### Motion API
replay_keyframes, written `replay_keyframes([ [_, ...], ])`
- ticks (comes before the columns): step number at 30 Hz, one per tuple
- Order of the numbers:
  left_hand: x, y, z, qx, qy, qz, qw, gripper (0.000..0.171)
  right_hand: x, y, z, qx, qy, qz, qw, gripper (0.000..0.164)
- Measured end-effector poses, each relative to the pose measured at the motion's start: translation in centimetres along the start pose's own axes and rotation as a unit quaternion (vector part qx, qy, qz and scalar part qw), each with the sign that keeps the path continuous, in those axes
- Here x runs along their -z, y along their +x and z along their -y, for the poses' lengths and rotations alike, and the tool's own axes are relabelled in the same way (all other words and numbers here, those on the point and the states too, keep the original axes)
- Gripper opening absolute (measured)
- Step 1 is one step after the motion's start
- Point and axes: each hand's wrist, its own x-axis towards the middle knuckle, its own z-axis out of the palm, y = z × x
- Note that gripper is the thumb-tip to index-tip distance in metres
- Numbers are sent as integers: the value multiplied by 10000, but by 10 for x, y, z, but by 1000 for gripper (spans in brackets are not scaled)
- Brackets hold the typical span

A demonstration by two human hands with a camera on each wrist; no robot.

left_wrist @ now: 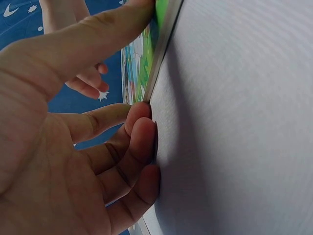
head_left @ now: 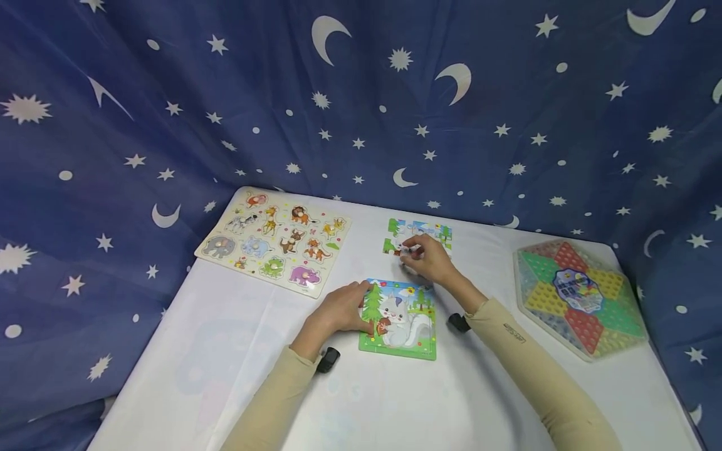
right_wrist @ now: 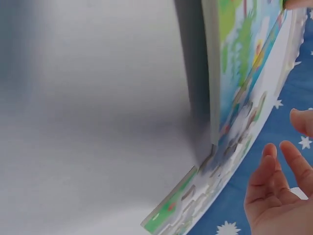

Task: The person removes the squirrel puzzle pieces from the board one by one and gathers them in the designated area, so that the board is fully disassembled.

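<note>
A square jigsaw puzzle (head_left: 397, 322) with a grey squirrel holding an acorn lies in a framed board on the table. My left hand (head_left: 340, 308) holds this board at its left side. The thumb reaches over the near left part, and the curled fingers (left_wrist: 143, 137) sit at the edge close to the tabletop. Behind the board, my right hand (head_left: 431, 260) hovers over a cluster of jigsaw pieces (head_left: 445, 233) and partly hides them. Its thumb and fingers (right_wrist: 266, 169) are bent and apart in the right wrist view, with nothing between them.
An animal peg puzzle board (head_left: 282, 241) lies at the back left. At the right is a hexagonal Chinese checkers set (head_left: 581, 297) under a clear cover. A blue curtain (head_left: 361, 94) with moons and stars hangs around the white table (head_left: 451, 407).
</note>
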Motion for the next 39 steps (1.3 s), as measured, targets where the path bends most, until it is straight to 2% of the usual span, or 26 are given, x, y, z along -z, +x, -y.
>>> replay_keyframes([
  [5,0,0,2,12,21,-39,10000,89,1,-14,7,184,-169,110,9996,34],
  [10,2,-1,3,77,-105,-56,9999,91,-1,-27,15,472,-116,269,9985,33],
  [15,2,-1,4,96,-100,-20,9999,92,-10,-44,22,665,-212,558,9960,31],
  [20,1,-2,4,16,-109,-79,9999,91,-23,-63,28,684,-376,865,9932,29],
  [26,0,-3,2,26,-96,-35,9999,91,-35,-85,38,793,-728,1307,9856,33],
  [33,0,-1,1,-143,-14,-144,9998,89,-41,-99,48,1000,-564,1383,9837,30],
  [39,0,-1,0,-110,-20,-104,9999,89,-46,-106,51,1044,-328,1329,9851,28],
])
